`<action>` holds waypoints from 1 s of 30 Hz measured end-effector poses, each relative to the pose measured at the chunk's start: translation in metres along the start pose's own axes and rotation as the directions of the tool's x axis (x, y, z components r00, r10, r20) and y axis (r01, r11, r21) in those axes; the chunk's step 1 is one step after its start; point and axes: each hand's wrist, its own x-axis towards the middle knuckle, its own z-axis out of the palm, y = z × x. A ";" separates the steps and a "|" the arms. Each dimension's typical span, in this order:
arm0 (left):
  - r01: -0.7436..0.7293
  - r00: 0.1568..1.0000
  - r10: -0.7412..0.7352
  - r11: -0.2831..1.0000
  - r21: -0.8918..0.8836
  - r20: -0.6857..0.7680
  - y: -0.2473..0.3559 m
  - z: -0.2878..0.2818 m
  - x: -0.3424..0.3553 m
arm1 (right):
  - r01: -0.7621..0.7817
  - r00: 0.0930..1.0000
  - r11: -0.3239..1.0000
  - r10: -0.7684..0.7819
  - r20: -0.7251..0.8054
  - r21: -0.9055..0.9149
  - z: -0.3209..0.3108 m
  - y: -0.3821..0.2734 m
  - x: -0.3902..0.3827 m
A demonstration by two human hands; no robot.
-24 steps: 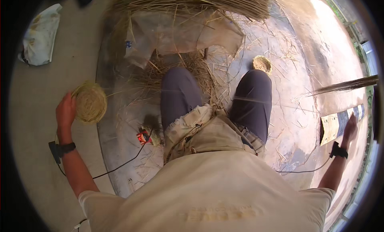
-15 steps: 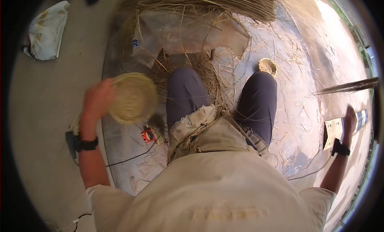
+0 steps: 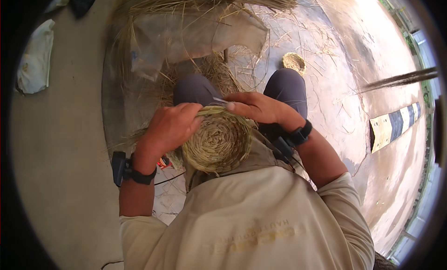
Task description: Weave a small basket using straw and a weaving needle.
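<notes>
A coiled straw basket (image 3: 216,144) rests over my lap between my hands. My left hand (image 3: 172,125) is closed on its upper-left rim, with loose straw strands trailing to the left. My right hand (image 3: 258,107) is closed at the upper-right rim, holding a slim pale metal tool (image 3: 219,100) whose tip points left across the rim. The fingertips of both hands nearly meet along the rim. Under my left forearm a small red box (image 3: 164,162) is partly hidden.
A long straw bundle (image 3: 233,0) lies at the top over a clear plastic sheet (image 3: 200,35). A smaller basket (image 3: 293,63) sits beyond my right knee. A striped board (image 3: 396,123) and dark stalks (image 3: 400,79) lie at right, a white sack (image 3: 36,56) at upper left.
My left hand has brought the basket from the left side to my lap. My right hand has moved in from the striped board at the far right, now holding the slim tool at the rim.
</notes>
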 end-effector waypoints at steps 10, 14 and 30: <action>-0.002 0.999 0.000 0.999 -0.053 -0.039 -0.004 0.006 -0.007 | -0.133 0.961 0.984 0.157 0.229 -0.115 -0.028 0.010 -0.042; -0.010 0.998 0.007 0.998 -0.060 -0.059 -0.002 0.006 -0.008 | -0.269 0.963 0.864 0.235 0.132 0.426 -0.035 0.015 -0.050; -0.050 0.993 0.043 0.996 -0.067 -0.111 0.009 0.003 -0.009 | 0.328 0.914 0.212 0.175 -0.366 0.920 -0.066 0.003 0.035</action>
